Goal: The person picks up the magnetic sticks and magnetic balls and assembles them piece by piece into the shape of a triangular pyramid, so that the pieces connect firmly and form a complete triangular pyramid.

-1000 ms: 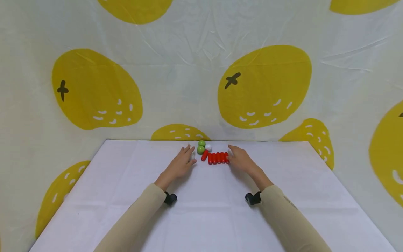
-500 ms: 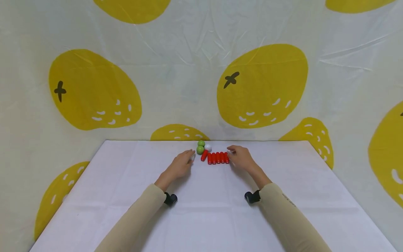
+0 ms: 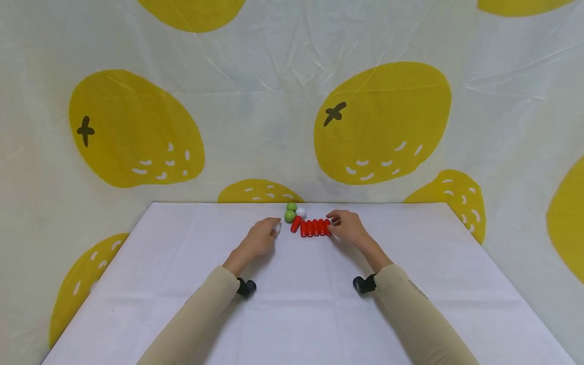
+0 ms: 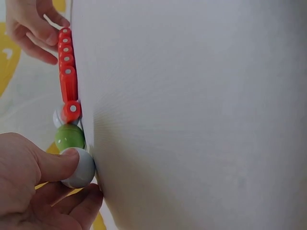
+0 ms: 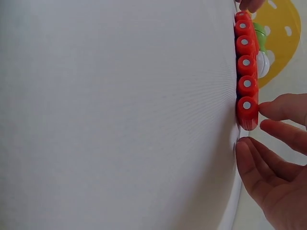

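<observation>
My left hand [image 3: 261,237] pinches a white ball [image 4: 81,168] between thumb and fingers, low at the far part of the table. Just right of it lie two green balls [image 3: 290,216], a second white ball [image 3: 301,213] and a tilted red cylinder [image 3: 296,224]. Several more red cylinders [image 3: 316,228] lie side by side in a row. At the row's right end is my right hand [image 3: 349,227], fingers loosely bent. In the right wrist view one fingertip meets the end cylinder [image 5: 247,111], while the other fingers stay lower, beside the table surface.
A white cloth covers the table [image 3: 301,314], whose back edge runs just behind the balls. Behind it hangs a pale curtain [image 3: 260,126] printed with big yellow fruit. Each wrist wears a black camera mount [image 3: 365,285].
My left hand's spread fingers have come together around the white ball. The right hand's fingers have bent slightly more at the row's end. The balls and cylinders on the table keep their arrangement.
</observation>
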Tool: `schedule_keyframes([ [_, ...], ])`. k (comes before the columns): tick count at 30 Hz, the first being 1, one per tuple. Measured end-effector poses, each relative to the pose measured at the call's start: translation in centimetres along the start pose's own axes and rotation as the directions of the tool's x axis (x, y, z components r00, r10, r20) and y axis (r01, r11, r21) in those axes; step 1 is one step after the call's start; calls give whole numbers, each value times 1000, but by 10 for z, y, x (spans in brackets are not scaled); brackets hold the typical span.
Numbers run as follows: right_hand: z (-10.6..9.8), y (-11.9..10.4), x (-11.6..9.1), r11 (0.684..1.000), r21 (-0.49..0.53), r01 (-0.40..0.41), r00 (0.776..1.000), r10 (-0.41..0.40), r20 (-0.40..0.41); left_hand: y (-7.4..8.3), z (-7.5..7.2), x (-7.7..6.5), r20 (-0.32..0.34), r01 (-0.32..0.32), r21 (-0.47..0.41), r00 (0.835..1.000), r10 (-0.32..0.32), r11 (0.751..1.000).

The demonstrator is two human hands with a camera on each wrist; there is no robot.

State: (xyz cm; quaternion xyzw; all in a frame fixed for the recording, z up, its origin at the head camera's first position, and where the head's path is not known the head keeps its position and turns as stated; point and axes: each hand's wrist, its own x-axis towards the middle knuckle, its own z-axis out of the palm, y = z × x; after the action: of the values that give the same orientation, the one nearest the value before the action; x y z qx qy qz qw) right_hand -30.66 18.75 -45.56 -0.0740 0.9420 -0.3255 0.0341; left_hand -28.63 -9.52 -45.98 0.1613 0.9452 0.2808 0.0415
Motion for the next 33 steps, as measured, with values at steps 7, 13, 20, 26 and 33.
schedule_keyframes([
  [7,-1,-6,0,1000,-11,1,1000,-1,17,-2,-1,0,4,30,-34,1000,-30,999],
  [13,-1,-11,1,997,-54,-53,998,55,33,-4,-4,-2,-5,24,-49,1000,-24,999],
  [20,4,-9,3,992,-60,-113,993,115,22,-5,-6,-4,8,44,-73,999,-44,996],
  [26,0,-8,-4,992,-14,-127,992,127,-4,-9,-5,-5,-27,67,-115,997,-71,991],
  [33,-8,-6,-16,997,12,-72,997,72,-37,-5,-7,-14,-97,76,-219,990,-99,973],
])
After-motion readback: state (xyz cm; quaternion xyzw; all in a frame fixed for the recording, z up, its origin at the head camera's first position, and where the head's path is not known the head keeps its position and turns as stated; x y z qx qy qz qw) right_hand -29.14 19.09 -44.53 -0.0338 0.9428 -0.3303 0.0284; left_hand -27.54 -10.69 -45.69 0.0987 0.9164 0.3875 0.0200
